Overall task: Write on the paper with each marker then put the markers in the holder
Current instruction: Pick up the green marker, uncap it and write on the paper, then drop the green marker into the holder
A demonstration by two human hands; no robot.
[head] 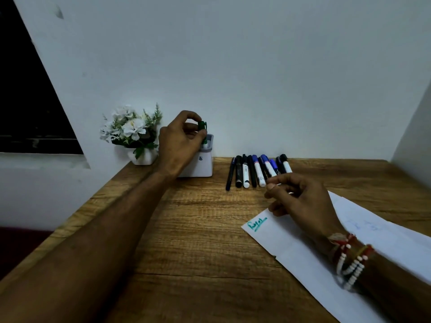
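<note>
Head view, left hand [180, 138]: raised at the back of the wooden tabletop [198, 229], thumb and fingertips pinching the cap end of the green marker [202, 128].
Green marker: upright, its lower end inside the mouth of the holder [205, 164]. Whether it has reached the bottom is hidden.
Holder: a white box with a grey rim, standing against the wall between the flower pot [144, 157] and the row of markers [256, 171]. Only the green marker shows in it; the rest of the inside is out of sight.
Right hand [300, 199]: fingers curled over the near ends of the row's rightmost markers. It cannot be told whether it grips one or only touches them.
Row of markers: black, white and blue barrels lying side by side on the tabletop, caps towards the wall, none in the holder.
Paper [303, 248]: a white sheet lying flat under the right wrist, with one word in green [256, 223] at its near-left corner.
Handling, as judged: the markers look light, rigid and smooth, so they are likely to roll if nudged. A pinch at mid-barrel should lift one clear of its neighbours. A hold near the cap suits lowering it upright into the holder.
Flower pot: small and white, holding white flowers, just left of the holder.
</note>
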